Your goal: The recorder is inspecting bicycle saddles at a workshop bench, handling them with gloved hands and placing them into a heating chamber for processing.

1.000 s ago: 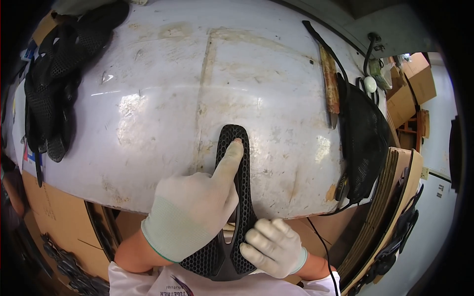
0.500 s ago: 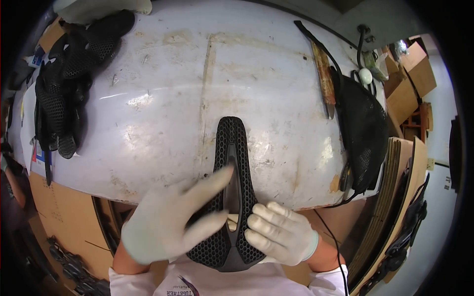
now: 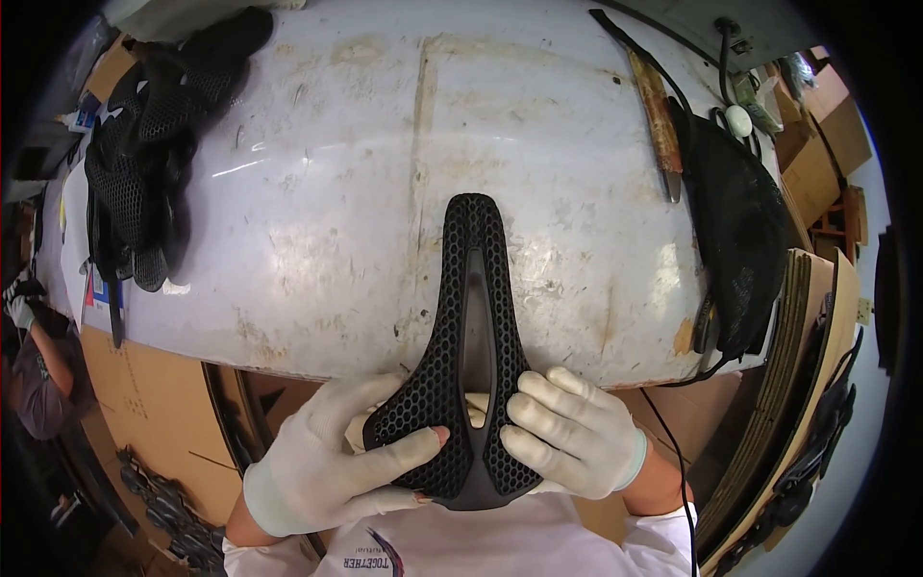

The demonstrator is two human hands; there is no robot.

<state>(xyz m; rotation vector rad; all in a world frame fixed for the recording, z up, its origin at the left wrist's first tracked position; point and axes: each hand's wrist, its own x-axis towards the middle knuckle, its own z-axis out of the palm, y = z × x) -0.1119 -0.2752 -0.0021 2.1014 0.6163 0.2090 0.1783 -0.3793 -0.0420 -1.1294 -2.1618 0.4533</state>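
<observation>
A black bicycle saddle (image 3: 461, 385) with a honeycomb surface and a long central slot is held in front of me, its narrow nose pointing away over the table. On its left wing lies my left hand (image 3: 351, 452) in a pale glove; a finger and thumb press on top, with bare tips showing, and other fingers go out of sight beneath. My right hand (image 3: 575, 433), gloved too, grips the right wing with its fingers bent over the upper face. The saddle's underside is hidden.
A white, stained table (image 3: 327, 221) spreads ahead. More black honeycomb saddles (image 3: 144, 154) are piled at its left. On the right lie a worn wooden-handled tool (image 3: 657, 120) and a black mesh bag (image 3: 735, 231). Cardboard (image 3: 803, 317) stands beside the table. Another person (image 3: 48, 365) is at far left.
My left hand has come down from over the slot onto the left wing and now grips it. In the picture, saddle and hands sit slightly farther right and up, as the whole view shifted.
</observation>
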